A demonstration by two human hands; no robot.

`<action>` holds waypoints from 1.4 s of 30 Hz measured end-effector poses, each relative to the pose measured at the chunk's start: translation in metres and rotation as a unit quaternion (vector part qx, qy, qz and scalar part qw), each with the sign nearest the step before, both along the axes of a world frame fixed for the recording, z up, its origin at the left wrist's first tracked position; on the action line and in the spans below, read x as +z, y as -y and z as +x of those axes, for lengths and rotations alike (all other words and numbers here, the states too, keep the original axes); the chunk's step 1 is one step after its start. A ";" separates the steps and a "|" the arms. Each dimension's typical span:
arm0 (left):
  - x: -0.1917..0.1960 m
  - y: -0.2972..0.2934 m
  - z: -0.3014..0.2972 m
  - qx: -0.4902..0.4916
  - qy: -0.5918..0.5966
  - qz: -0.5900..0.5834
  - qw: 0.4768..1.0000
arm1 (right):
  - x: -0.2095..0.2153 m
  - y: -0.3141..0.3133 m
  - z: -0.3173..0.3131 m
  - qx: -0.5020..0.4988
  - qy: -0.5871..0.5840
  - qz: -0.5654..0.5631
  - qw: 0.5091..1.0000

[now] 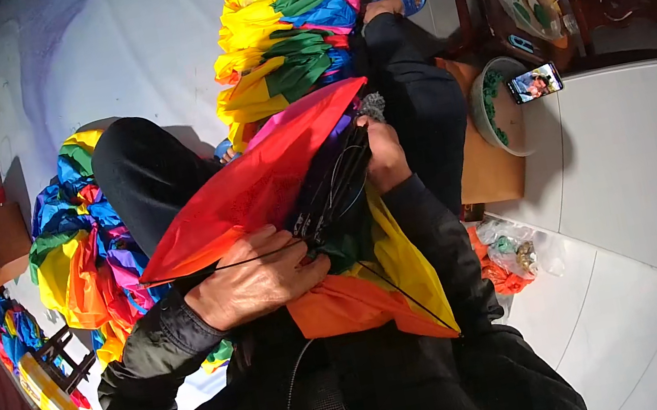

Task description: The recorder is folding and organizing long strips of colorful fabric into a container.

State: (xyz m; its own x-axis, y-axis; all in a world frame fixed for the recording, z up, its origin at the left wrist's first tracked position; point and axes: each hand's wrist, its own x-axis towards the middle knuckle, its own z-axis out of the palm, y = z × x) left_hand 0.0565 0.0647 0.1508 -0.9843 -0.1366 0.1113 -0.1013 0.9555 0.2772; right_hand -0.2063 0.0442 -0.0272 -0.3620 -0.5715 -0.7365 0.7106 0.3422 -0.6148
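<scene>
A rainbow-coloured umbrella [247,193] lies across my lap, half spread, with red, orange, yellow and green panels showing. Its dark metal ribs [333,182] are bunched together in the middle. My left hand [250,280] is closed on the umbrella at the ribs, and one thin rib runs across its knuckles. Around the upper end of the rib bundle, beside my right knee, my right hand [383,151] is wrapped. The fingertips of both hands are partly hidden by fabric and ribs.
Heaps of rainbow fabric lie ahead [273,39] and at my left [80,240]. To the right, a cardboard box [489,168] bears a plastic bowl [521,127] of green pieces, with a phone [536,83] at its rim. Wooden chairs [618,0] and a plastic bag [514,251] are nearby.
</scene>
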 end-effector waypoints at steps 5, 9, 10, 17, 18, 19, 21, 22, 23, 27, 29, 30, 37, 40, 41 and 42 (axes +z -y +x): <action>-0.002 0.002 -0.006 -0.004 0.002 -0.004 1.000 | -0.037 -0.003 -0.017 0.032 -0.031 0.030 0.999; 0.001 0.002 -0.003 0.001 0.016 0.007 1.000 | -0.035 0.002 -0.007 0.031 0.001 0.027 0.999; 0.001 0.002 -0.002 0.002 0.018 0.007 1.000 | -0.033 0.001 -0.006 0.034 0.000 0.036 0.999; -0.004 -0.006 -0.003 0.004 -0.018 0.068 0.998 | -0.035 -0.001 -0.014 0.018 -0.009 0.061 0.998; -0.003 -0.006 -0.001 0.004 -0.021 0.067 0.998 | -0.016 -0.003 -0.008 0.000 0.011 0.012 1.000; 0.001 -0.004 -0.003 0.006 -0.012 0.081 0.997 | -0.007 -0.007 -0.008 -0.026 0.026 -0.037 0.999; 0.010 -0.001 -0.009 0.005 0.001 0.107 0.994 | -0.009 -0.011 -0.010 -0.008 -0.037 -0.036 0.999; 0.013 0.000 -0.012 -0.012 -0.013 0.109 0.994 | -0.010 -0.014 -0.015 0.014 -0.098 -0.030 0.995; 0.021 0.000 -0.011 0.009 0.006 0.128 0.992 | -0.007 -0.011 -0.013 0.002 -0.113 -0.029 0.993; 0.020 -0.004 -0.007 0.036 -0.006 0.171 0.985 | -0.010 0.000 -0.004 0.045 -0.110 0.001 0.993; 0.015 -0.007 -0.009 0.028 -0.008 0.206 0.978 | -0.018 0.003 -0.001 0.011 -0.104 -0.007 0.994; 0.012 -0.008 -0.010 0.034 0.001 0.243 0.970 | -0.024 0.003 -0.002 -0.004 -0.099 -0.011 0.995; 0.026 0.005 -0.031 0.022 0.133 0.376 0.917 | -0.059 0.002 -0.002 -0.075 -0.048 -0.047 0.995; 0.025 0.003 -0.023 0.053 0.128 0.348 0.927 | -0.066 0.003 0.007 -0.032 -0.062 -0.022 0.997; 0.029 0.004 -0.021 0.051 0.131 0.289 0.947 | -0.072 0.002 0.005 -0.031 -0.060 -0.021 0.998; 0.033 0.004 -0.019 0.051 0.135 0.228 0.963 | -0.078 -0.001 -0.002 -0.038 -0.056 -0.034 0.997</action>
State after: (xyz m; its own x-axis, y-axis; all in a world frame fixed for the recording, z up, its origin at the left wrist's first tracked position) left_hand 0.0377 0.0604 0.1838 -0.9483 -0.2075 -0.2403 -0.3142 0.7220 0.6164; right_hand -0.2082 0.0453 -0.1051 -0.4838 -0.5862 -0.6499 0.6589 0.2448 -0.7113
